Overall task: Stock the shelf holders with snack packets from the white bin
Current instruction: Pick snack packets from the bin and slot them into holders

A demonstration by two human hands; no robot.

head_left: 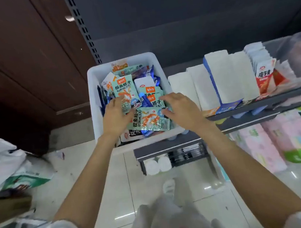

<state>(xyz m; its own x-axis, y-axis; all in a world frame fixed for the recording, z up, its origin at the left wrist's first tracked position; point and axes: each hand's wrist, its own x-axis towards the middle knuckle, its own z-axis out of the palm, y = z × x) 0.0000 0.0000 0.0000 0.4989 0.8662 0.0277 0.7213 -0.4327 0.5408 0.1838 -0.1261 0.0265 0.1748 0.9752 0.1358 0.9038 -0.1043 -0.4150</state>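
Note:
A white bin [162, 70] sits on the left end of a dark shelf, filled with several loose snack packets. A pale teal packet with an orange print [123, 90] leans in the bin, and another of the same kind [149, 120] lies flat near the front. My left hand [116, 117] reaches into the bin with its fingers on the leaning teal packet. My right hand [180, 107] hovers over the flat packet, fingers spread and touching it. Clear shelf holders [290, 82] to the right hold white packet rows and red-and-white packets [264, 79].
A lower shelf [169, 147] carries white rolls and dark items. Pink and green wrapped packs [281, 141] stand at the lower right. White plastic bags [5, 161] lie on the tiled floor at the left, beside a brown wooden wall [21, 62].

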